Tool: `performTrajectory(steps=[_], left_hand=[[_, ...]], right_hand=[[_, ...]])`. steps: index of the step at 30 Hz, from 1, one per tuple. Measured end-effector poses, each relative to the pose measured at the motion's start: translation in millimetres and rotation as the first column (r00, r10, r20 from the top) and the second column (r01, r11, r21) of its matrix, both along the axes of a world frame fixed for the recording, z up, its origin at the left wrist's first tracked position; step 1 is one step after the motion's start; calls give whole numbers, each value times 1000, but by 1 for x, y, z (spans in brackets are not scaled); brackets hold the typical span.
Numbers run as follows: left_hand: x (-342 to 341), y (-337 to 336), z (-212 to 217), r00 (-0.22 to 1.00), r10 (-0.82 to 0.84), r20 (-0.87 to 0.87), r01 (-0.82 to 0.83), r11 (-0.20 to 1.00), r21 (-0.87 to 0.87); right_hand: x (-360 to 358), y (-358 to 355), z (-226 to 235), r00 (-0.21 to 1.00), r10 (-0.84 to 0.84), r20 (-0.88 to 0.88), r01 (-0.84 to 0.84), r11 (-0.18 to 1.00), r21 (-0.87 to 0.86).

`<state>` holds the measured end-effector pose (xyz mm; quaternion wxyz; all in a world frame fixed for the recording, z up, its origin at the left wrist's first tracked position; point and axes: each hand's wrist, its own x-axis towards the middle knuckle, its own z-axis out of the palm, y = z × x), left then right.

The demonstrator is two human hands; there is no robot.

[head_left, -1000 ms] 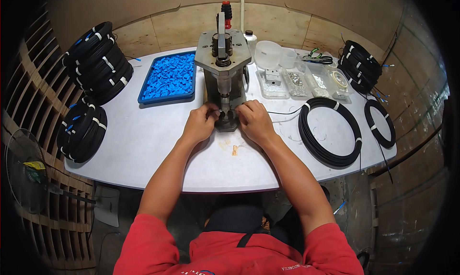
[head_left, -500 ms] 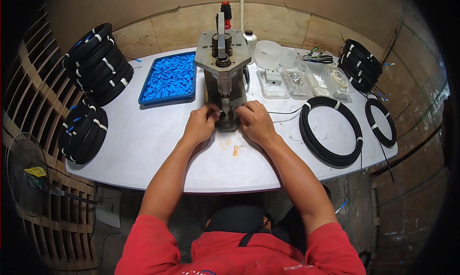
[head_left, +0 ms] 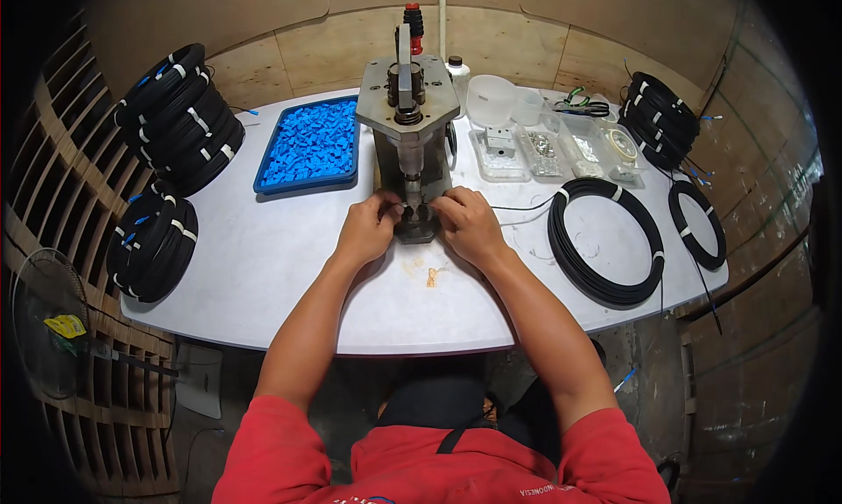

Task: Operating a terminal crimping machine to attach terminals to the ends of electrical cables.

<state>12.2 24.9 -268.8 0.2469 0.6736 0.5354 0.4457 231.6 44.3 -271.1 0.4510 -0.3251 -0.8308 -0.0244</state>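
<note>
A metal bench press (head_left: 409, 140) stands upright in the middle of the table, its ram pointing down at a small dark base. On the left of that base, my left hand (head_left: 367, 228) is closed, thumb and finger pinched together at the tooling. Whatever lies in that pinch is too small to make out. Across from it, my right hand (head_left: 469, 223) grips a thin black cable (head_left: 522, 208) close to the press. The cable runs right to a large black cable coil (head_left: 566, 250) tied with white bands.
Left of the press lies a blue tray (head_left: 303, 188) of small blue parts. Stacked cable coils stand at far left (head_left: 180, 122) and far right (head_left: 658, 122). Clear boxes of small parts (head_left: 539, 153), tubs (head_left: 491, 100) and pliers (head_left: 579, 105) sit behind right.
Both hands stay at the press base with almost the same grip. No other clear movement shows.
</note>
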Motion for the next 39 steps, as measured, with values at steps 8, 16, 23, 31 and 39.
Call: performTrajectory(steps=[8, 16, 23, 31, 39], left_hand=[[1, -1, 2, 1000, 5, -8, -5, 1000, -8], [0, 1, 0, 1000, 1, -7, -1, 1000, -16], [0, 1, -1, 1000, -13, -4, 13, 1000, 0], [0, 2, 0, 999, -3, -32, 3, 1000, 4], [1, 2, -1, 1000, -1, -17, 1, 1000, 0]], right_hand=[[1, -1, 0, 1000, 7, -15, -7, 1000, -26], [0, 0, -2, 1000, 24, -18, -25, 999, -43], [2, 1, 0, 1000, 10, 16, -9, 999, -50], [2, 0, 2, 999, 15, 39, -14, 999, -38], [0, 1, -1, 1000, 9, -7, -9, 999, -47]])
